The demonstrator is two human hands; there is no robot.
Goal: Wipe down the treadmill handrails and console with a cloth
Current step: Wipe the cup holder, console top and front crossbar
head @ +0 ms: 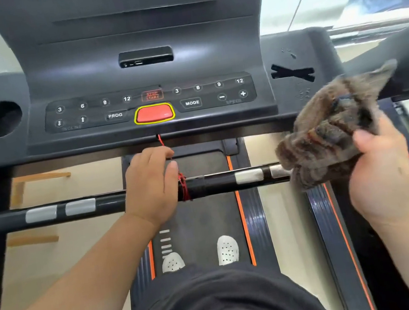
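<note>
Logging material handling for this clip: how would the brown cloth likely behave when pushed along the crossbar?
Probably floppy: the cloth bunches in irregular folds in the right hand. Its fuzzy pile suggests it would drag rather than slip along the crossbar. Likely light, since one hand holds it raised.

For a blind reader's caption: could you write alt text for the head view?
The right hand holds a brown cloth at the right end of the treadmill handrail, while the left hand grips its middle. Beyond is the dark console with a red button.
</note>
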